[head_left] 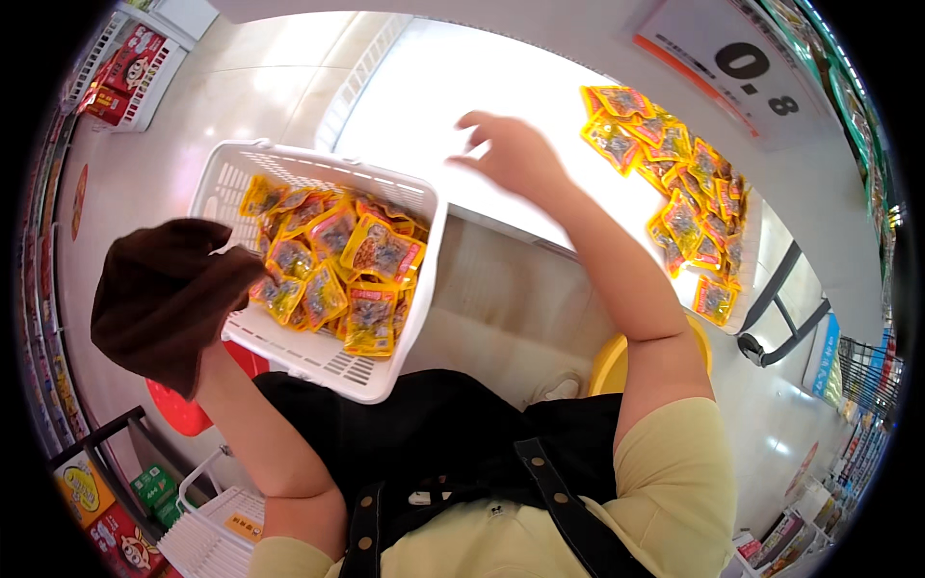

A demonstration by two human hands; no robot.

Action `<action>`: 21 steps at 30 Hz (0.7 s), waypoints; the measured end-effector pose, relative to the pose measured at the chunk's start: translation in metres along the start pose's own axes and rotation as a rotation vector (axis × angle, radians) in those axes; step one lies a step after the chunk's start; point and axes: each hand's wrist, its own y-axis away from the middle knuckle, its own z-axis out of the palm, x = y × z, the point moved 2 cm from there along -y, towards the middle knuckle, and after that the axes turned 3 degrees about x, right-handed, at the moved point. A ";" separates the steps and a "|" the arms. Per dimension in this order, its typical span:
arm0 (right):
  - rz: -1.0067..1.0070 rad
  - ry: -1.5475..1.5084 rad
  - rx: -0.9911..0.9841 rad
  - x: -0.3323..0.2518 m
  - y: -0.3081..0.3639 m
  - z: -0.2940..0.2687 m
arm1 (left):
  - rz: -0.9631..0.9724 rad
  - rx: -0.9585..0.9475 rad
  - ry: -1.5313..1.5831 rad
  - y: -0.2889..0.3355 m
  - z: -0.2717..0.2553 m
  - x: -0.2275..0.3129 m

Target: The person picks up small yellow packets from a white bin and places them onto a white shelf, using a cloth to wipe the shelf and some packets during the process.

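Observation:
A dark brown cloth [159,289] is bunched over and around my left hand [246,270], which grips it at the left side of a white plastic basket [416,289]. Only a bit of that hand shows past the cloth, beside the packets. Inside the basket lies a heap of yellow snack packets [332,255] with clear windows. My right hand [511,154] hovers over a bright white shelf [434,106], thumb and fingers apart, nothing between them. More yellow packets [684,183] are piled loosely on the right part of the shelf, away from the hand.
A price sign [737,67] overhangs the shelf at the upper right. Below the shelf is a yellow round stool or bucket [609,361], and a red one [183,405] sits under the basket. Another white basket [217,535] stands at the lower left, near boxed goods [120,539].

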 end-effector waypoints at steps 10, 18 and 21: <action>0.561 0.589 0.135 0.193 0.055 -0.017 | 0.139 -0.326 -0.175 0.018 0.033 0.015; 0.290 -0.378 0.227 0.091 0.018 -0.028 | 0.609 -0.635 -0.529 0.055 0.058 0.006; -0.059 -0.743 -0.127 -0.021 0.031 -0.003 | 0.689 -0.524 -0.699 0.069 0.064 0.001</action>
